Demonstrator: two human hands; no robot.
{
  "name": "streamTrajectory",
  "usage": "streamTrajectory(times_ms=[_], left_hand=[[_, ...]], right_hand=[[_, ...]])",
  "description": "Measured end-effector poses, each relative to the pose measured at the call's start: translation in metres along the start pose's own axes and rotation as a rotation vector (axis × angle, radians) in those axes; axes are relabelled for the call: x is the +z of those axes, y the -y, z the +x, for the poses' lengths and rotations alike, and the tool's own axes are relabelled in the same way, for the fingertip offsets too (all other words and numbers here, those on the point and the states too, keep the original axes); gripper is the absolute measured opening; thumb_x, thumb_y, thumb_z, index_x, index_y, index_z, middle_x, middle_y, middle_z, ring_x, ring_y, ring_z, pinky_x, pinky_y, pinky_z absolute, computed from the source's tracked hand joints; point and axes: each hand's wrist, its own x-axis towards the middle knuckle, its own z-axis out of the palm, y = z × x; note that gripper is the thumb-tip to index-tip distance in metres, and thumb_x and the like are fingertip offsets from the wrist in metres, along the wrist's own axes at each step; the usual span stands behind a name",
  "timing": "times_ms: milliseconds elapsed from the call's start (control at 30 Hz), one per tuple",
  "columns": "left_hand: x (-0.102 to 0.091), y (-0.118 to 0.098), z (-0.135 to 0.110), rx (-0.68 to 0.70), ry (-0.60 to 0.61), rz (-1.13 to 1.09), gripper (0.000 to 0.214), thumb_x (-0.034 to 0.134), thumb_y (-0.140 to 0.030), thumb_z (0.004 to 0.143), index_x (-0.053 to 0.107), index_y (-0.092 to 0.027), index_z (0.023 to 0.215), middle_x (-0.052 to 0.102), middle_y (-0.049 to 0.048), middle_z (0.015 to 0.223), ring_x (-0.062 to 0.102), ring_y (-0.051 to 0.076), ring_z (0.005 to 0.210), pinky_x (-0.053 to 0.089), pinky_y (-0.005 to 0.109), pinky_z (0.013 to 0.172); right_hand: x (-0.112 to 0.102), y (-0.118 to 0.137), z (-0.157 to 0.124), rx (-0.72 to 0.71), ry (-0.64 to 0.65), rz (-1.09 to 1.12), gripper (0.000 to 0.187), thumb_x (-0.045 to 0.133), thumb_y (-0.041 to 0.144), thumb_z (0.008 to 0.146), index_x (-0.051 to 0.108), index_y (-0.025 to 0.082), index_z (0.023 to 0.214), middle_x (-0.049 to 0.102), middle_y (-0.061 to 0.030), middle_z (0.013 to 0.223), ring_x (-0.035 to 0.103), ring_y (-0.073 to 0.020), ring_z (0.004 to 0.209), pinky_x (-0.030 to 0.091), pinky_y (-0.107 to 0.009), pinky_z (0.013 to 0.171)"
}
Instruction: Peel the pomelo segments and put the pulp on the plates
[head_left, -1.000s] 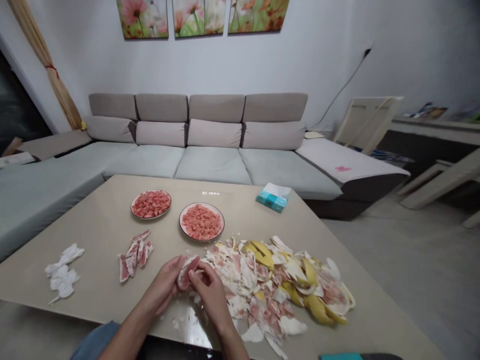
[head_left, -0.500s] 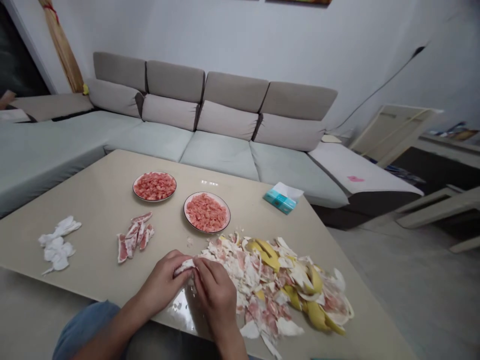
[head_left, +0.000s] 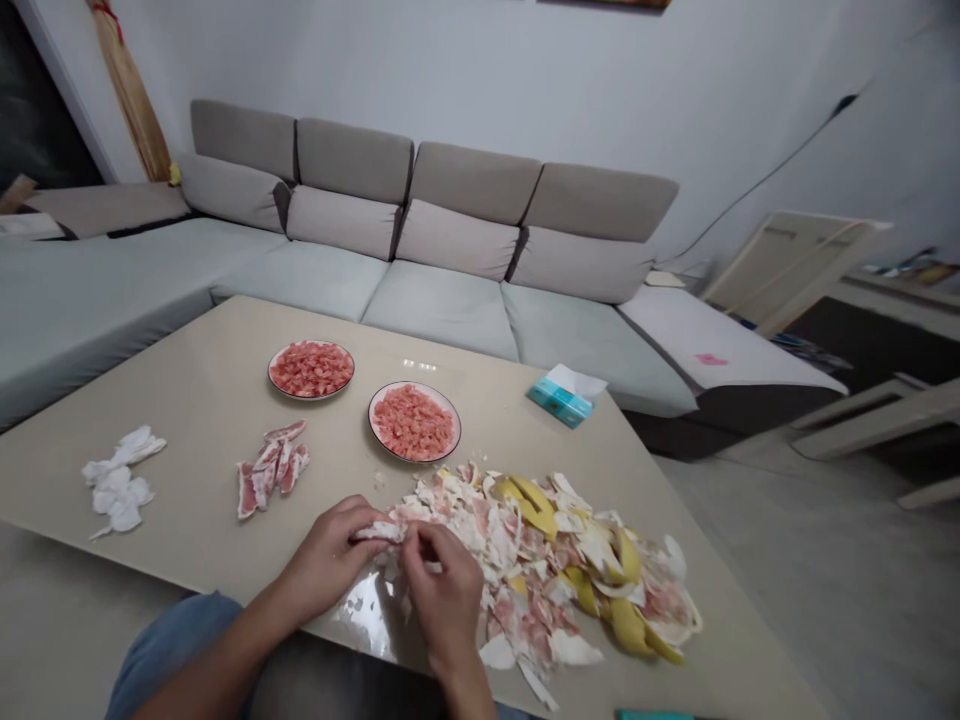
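My left hand [head_left: 334,555] grips a pomelo segment [head_left: 381,531] with white membrane on it, above the near edge of the table. At the segment's right end, the thumb and fingers of my right hand [head_left: 442,585] are pinched together; whether they hold a bit of membrane is too small to see. Several unpeeled pomelo segments [head_left: 271,466] lie in a small pile beyond my left hand. Two plates hold peeled pink pulp: a left plate [head_left: 311,398] and a nearer right plate [head_left: 415,460]. A heap of membrane scraps and rind [head_left: 540,570] spreads right of my hands.
Crumpled white tissues [head_left: 120,485] lie at the table's left. A teal tissue pack [head_left: 561,400] sits near the right edge. A grey sofa [head_left: 442,300] runs behind the table [head_left: 195,400]. Part of a teal object [head_left: 654,715] shows at the bottom edge.
My right hand has shifted slightly right, apart from my left hand, uncovering more of the pomelo segment. My left hand keeps its hold. The view has tilted a little.
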Motion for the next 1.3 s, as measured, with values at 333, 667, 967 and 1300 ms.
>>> streamTrajectory(times_ms=[333, 667, 967, 1300], left_hand=[[-0.008, 0.001, 0.002, -0.113, -0.021, -0.421, 0.027, 0.068, -0.034, 0.075, 0.071, -0.018, 0.097, 0.062, 0.0092, 0.102, 0.06, 0.022, 0.092, 0.052, 0.027, 0.073], [-0.006, 0.001, 0.003, -0.039, -0.149, -0.249, 0.018, 0.07, -0.028, 0.074, 0.073, -0.02, 0.09, 0.064, 0.0076, 0.094, 0.059, 0.022, 0.093, 0.05, 0.027, 0.078], [-0.002, 0.002, 0.001, -0.01, -0.101, -0.178, 0.014, 0.068, -0.019, 0.075, 0.075, -0.023, 0.087, 0.063, 0.006, 0.091, 0.06, 0.02, 0.088, 0.048, 0.026, 0.075], [-0.004, 0.004, 0.004, -0.027, -0.119, -0.426, 0.017, 0.077, -0.025, 0.068, 0.074, -0.018, 0.083, 0.063, 0.0055, 0.085, 0.06, 0.019, 0.083, 0.047, 0.026, 0.074]], right_hand=[[-0.026, -0.029, 0.012, 0.104, -0.258, 0.012, 0.028, 0.057, 0.034, 0.087, 0.071, 0.015, 0.103, 0.071, -0.0117, 0.104, 0.065, -0.0251, 0.096, 0.049, -0.037, 0.087], [-0.018, -0.015, 0.011, -0.1, -0.146, -0.106, 0.028, 0.046, 0.021, 0.091, 0.065, 0.019, 0.111, 0.064, -0.0111, 0.104, 0.06, -0.023, 0.098, 0.05, -0.038, 0.083], [-0.002, 0.008, -0.008, -0.293, -0.052, -0.052, 0.022, 0.056, 0.012, 0.087, 0.067, 0.022, 0.104, 0.067, -0.0084, 0.093, 0.063, -0.0204, 0.088, 0.052, -0.035, 0.078], [-0.033, -0.018, 0.014, 0.275, -0.261, 0.182, 0.02, 0.059, 0.034, 0.085, 0.067, 0.017, 0.09, 0.069, -0.0087, 0.093, 0.063, -0.0213, 0.085, 0.05, -0.031, 0.075]])
